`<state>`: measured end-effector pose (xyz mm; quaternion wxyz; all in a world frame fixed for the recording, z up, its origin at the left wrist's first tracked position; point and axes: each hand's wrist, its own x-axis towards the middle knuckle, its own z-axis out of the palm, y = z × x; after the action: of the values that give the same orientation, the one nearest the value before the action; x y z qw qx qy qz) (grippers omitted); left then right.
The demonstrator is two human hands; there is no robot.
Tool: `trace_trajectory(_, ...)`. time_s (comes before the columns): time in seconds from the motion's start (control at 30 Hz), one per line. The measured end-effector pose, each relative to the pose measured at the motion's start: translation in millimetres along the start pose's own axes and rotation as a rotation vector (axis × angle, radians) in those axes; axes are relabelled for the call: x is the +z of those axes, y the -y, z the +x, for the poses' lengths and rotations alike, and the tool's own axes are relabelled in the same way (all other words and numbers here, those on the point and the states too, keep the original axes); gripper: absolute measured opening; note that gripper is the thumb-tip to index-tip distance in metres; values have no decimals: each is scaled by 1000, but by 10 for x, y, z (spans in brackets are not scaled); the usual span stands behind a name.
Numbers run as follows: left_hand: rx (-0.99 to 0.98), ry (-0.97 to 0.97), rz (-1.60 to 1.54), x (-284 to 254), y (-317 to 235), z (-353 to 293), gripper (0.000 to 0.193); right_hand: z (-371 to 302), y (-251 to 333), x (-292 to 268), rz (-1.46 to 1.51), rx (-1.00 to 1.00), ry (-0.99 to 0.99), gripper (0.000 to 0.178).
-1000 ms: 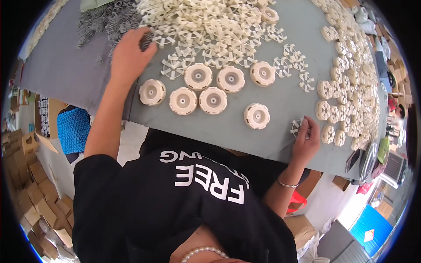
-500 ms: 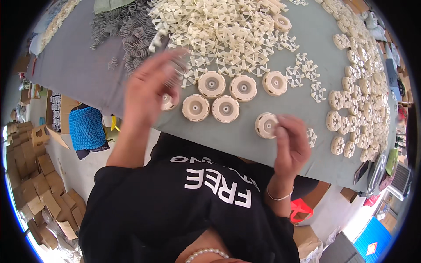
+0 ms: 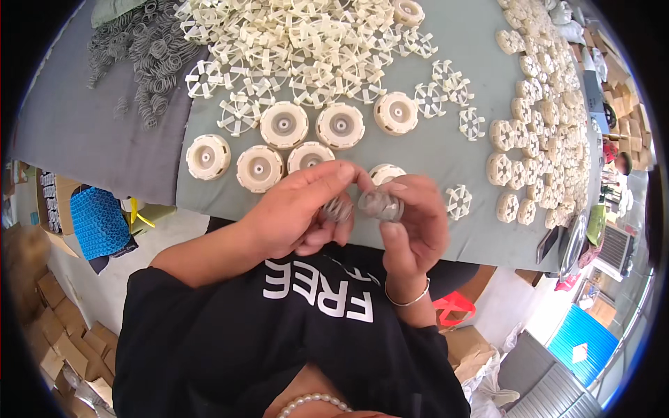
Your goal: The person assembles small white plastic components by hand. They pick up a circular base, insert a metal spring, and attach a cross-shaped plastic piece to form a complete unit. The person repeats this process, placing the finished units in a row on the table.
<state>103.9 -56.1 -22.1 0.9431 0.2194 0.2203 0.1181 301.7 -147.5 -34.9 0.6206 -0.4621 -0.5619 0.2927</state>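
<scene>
This looks like a small assembly workshop: a cloth-covered desk point(image 3: 463, 42) carries a far-left heap of grey wire springs point(image 3: 150, 52), a far pile of pale spoked parts point(image 3: 293, 52) and, along the right, many similar round pieces point(image 3: 554, 125). Cardboard boxes point(image 3: 77, 338) crowd the floor point(image 3: 164, 244) at near left.

A blue textured item point(image 3: 101, 224) sits beside a carton point(image 3: 65, 202), left of the left grip point(image 3: 296, 209). A ribbed blue panel point(image 3: 594, 338) stands lower right of the right grip point(image 3: 416, 217).
</scene>
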Motion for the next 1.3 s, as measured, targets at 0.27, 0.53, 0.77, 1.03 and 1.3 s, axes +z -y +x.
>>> trace_trajectory(0.27,161,-49,246,60,-37,224,27,808,12,-456,-333,-12,212,31)
trace_trajectory(0.53,-15,290,474,127,174,708,26,2688,-1471,-939,-917,-122,217,64)
trace_trajectory(0.77,301,262,674,-13,353,598,29,3252,-1595,-476,-824,-36,356,60)
trace_trajectory(1.03,266,271,715,-33,283,581,28,3040,-1290,-869,-530,128,0,32)
trace_trajectory(1.3,87,280,645,41,299,649,27,3020,-1334,-843,-851,-29,333,70)
